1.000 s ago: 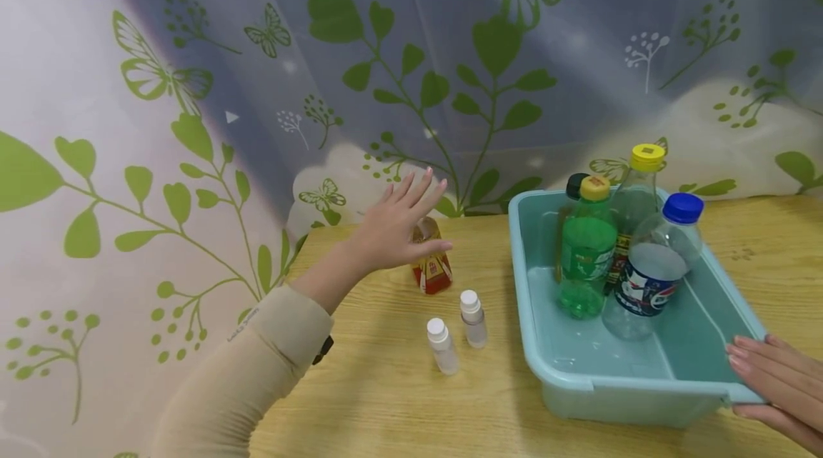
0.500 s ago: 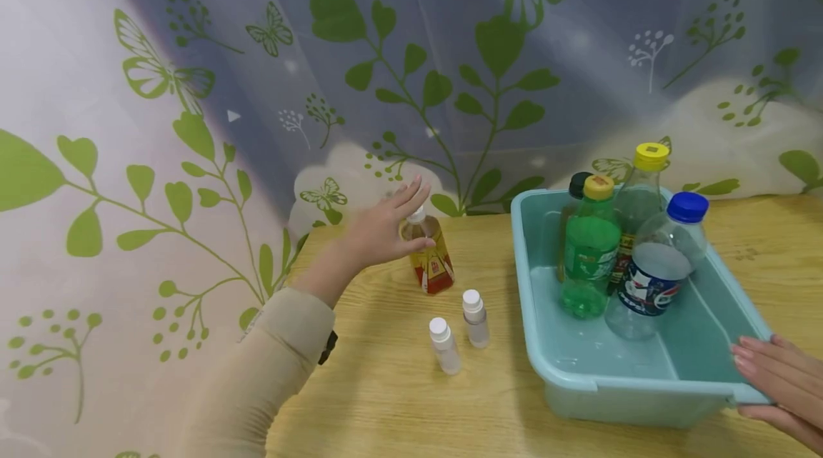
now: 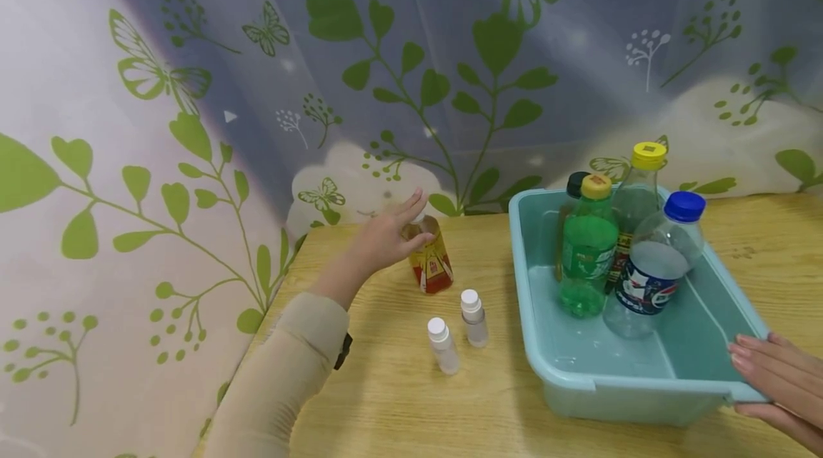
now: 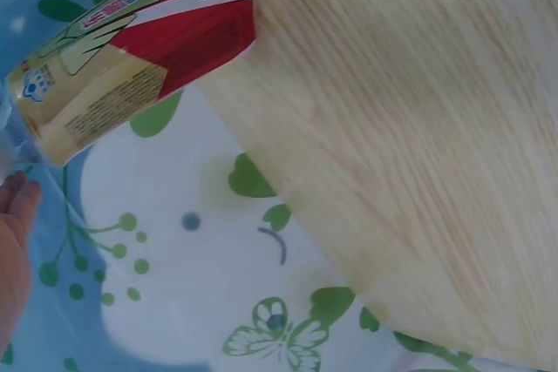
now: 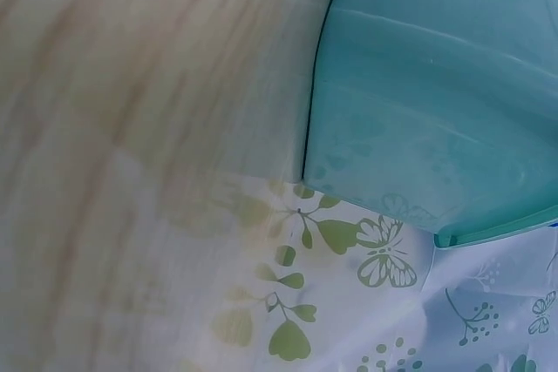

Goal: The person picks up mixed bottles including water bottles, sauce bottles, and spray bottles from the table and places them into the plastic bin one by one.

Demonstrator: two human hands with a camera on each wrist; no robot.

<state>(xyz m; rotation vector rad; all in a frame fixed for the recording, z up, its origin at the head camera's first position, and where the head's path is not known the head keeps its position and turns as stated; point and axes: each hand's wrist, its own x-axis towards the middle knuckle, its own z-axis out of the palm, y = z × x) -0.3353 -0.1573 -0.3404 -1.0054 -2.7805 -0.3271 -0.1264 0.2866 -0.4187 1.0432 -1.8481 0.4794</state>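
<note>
A left hand [image 3: 386, 240] reaches over a small tea bottle [image 3: 431, 258] standing upright near the back of the wooden desk [image 3: 386, 386], fingers loosely spread around its top, not yet clamped. Two small white-capped vials [image 3: 458, 333] stand nearer. The right hand [image 3: 771, 383], fingers straight, rests on the teal tub [image 3: 643, 372] holding four bottles.

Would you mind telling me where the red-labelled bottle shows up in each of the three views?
Head: the red-labelled bottle stands left of centre on the table, the left hand at its neck.
Left wrist: top left, seen tilted.
Right wrist: not in it; only the teal tub.
Shared landmark: the wood-grain table and the leaf-print curtain.
</note>
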